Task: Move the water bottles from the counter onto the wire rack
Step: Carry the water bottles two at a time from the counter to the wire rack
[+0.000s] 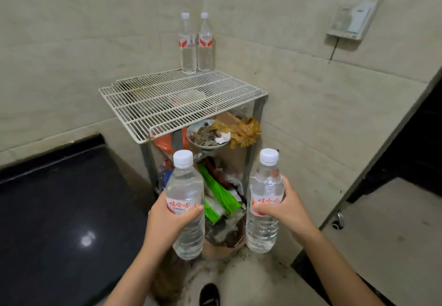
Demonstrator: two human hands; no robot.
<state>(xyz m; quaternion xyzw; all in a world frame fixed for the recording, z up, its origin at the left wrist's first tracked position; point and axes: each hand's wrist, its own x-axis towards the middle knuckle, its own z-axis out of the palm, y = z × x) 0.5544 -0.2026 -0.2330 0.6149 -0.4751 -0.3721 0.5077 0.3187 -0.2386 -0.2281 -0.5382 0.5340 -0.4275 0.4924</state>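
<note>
A white wire rack (148, 105) stands in the tiled corner. Two clear water bottles with white caps stand upright side by side at its far edge, one on the left (188, 50) and one on the right (206, 47). My left hand (167, 222) is shut around the label of a third water bottle (185, 186), held upright below and in front of the rack. My right hand (289, 207) grips a fourth water bottle (264, 231), also upright, to the right of the third. Both held bottles are well below the rack's top.
A black counter (59, 210) lies at the left, touching the rack's side. Under the rack are a bowl of scraps (205, 136), yellow cloth, green packets and other clutter. A wall-mounted box (351, 18) hangs at the upper right. A panel on castors (358, 169) stands to the right.
</note>
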